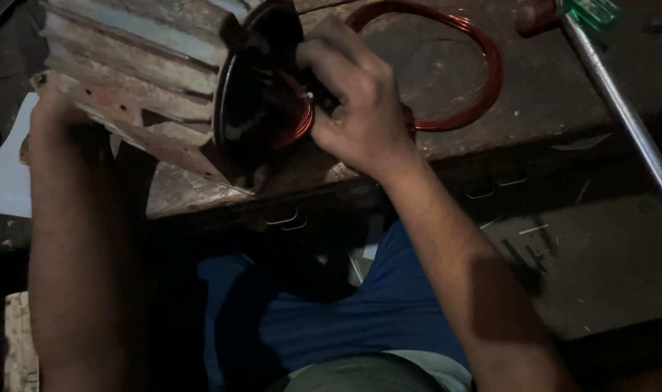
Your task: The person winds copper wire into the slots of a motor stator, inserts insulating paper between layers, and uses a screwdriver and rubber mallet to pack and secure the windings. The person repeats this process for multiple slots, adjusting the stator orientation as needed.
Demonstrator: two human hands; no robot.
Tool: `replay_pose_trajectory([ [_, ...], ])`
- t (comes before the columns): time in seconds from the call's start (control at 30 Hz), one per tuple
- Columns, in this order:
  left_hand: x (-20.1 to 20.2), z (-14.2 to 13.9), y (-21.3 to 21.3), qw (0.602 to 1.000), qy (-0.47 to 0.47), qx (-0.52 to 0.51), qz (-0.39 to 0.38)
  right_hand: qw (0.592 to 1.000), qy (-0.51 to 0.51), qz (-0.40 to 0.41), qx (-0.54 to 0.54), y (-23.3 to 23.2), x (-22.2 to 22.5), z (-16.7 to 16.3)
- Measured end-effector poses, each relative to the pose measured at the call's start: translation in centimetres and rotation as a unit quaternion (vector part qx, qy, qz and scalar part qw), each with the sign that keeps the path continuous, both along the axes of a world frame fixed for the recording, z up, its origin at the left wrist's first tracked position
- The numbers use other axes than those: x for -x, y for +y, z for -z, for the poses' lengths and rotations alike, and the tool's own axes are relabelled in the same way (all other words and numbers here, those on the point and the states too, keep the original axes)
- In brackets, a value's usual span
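A ribbed, rusty motor housing lies on its side on a worn wooden bench, its dark round opening facing right. My right hand is at that opening, fingers pinched on the copper wire winding that sits in the mouth. A loose loop of the same copper wire trails over the bench behind my hand. My left hand rests against the far left end of the housing, mostly hidden behind it.
A long metal rod with a dark red handle crosses the upper right, beside a green object. White paper lies at the left. Below the bench are my blue-clad legs and a littered floor.
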State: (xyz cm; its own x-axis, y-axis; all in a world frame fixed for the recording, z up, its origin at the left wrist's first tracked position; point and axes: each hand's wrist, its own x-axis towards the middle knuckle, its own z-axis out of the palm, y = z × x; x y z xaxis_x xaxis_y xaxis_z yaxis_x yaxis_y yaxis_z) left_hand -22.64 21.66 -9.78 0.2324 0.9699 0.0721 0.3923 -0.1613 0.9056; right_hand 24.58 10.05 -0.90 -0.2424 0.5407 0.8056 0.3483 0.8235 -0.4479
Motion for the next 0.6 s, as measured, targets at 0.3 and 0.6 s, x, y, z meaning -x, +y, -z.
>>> replay_pose_trajectory([
  [0.3,-0.16,0.01,0.08,1.0,-0.004,0.006,-0.001,0.999,0.003,0.011,0.039,0.13,0.2,-0.1],
  [0.6,-0.11,0.4,0.55,0.996,-0.076,0.051,-0.011,0.994,-0.044,0.083,0.049,-0.25,0.25,-0.84],
])
